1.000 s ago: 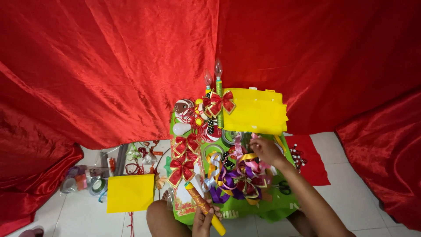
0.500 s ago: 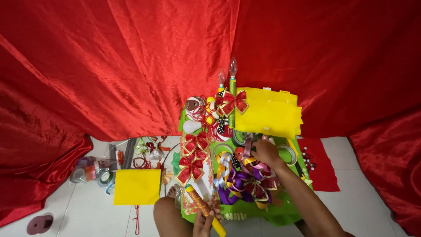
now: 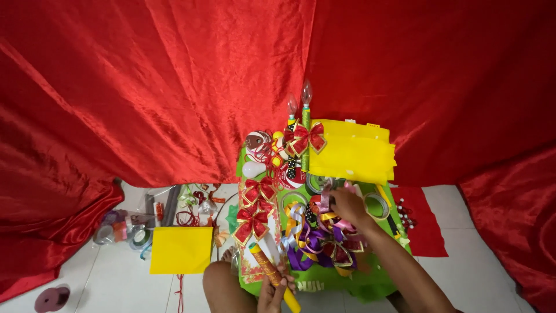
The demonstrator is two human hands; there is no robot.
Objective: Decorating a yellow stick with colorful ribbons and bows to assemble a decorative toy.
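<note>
Two hands were in view at the lower centre of the frame, both working over a green tray [image 3: 347, 284] crowded with craft supplies. The left hand [image 3: 272, 293] was at the bottom edge, its fingers clenched around a yellow tube [image 3: 272, 273] with a patterned wrap; the tube ran diagonally from upper left to lower right and crossed the near edge of the tray. The right hand [image 3: 349, 207] reached in from the lower right, fingers curled down into a pile of loose ribbons [image 3: 315, 237] in purple, gold, pink and white at the tray centre. Whether those fingers pinched a strand could not be determined.

Left of the ribbon pile, two red bows [image 3: 255, 208] with gold edging lay one above the other. A third red bow [image 3: 305, 138] stood at the upper end of the tray, in front of two green candle-shaped lamps [image 3: 305, 110] with clear bulbs. A stack of yellow sheets [image 3: 353, 152] lay at the upper right of the tray, touching the red cloth backdrop [image 3: 145, 87].

Left of the tray, a single yellow sheet [image 3: 180, 250] lay flat on the white tiled floor [image 3: 104, 287]. Rolls of tape [image 3: 124, 232] sat further left, near the cloth. A red sheet [image 3: 425, 223] lay on the floor at the right of the tray.
</note>
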